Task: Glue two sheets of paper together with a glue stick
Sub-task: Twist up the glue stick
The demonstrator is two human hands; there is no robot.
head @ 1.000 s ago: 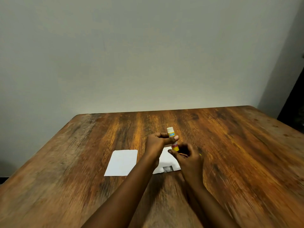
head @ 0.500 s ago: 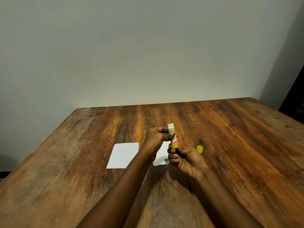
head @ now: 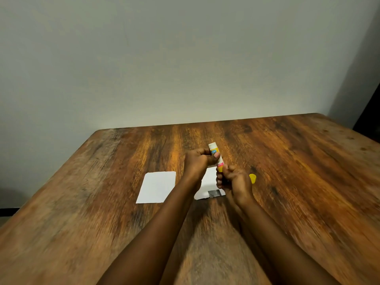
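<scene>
A small glue stick (head: 216, 156), white and yellow with its tip bare, is held nearly upright above the table. My left hand (head: 198, 161) pinches its upper part; my right hand (head: 234, 183) grips its yellow base. Its yellow cap (head: 252, 178) lies on the table just right of my right hand. One white sheet of paper (head: 157, 187) lies flat to the left of my arms. A second white sheet (head: 208, 185), with a grey patch at its near edge, lies under my hands and is partly hidden by them.
The wooden table (head: 298, 182) stretches wide on both sides, its far edge against a plain grey wall (head: 185, 58). A dark opening (head: 370, 114) shows at the far right.
The yellow cap has appeared on the table to the right of my right hand. Both hands stay on the glue stick, and the view has tilted slightly upward.
</scene>
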